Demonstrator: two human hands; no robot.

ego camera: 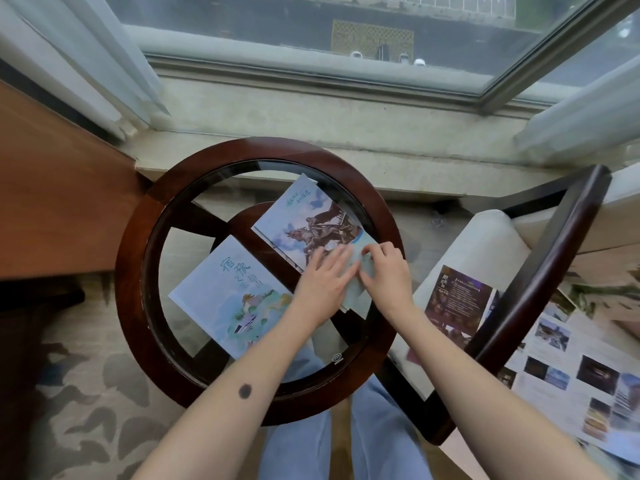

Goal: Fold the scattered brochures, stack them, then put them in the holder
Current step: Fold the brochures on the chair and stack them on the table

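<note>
Looking down from the head view, the step in hand appears to be creasing a fold. The left hand [322, 278] lies flat, its fingers [341, 256] straight and pressing the pale blue brochure [354, 292] onto the glass at the right side of the round bench [131, 244]. The right hand [384, 271] has curled fingers that seem to pinch the paper's far edge. To fold well, line the edges up before pressing, use the left palm as an anchor, and run the crease outward firmly. The horse-statue brochure [301, 220] touches the work and could slip on the glass. A calligraphy brochure [225, 289] lies beside it, and a dark brochure [453, 299] waits on the chair seat [485, 244]. No holder shows.
</note>
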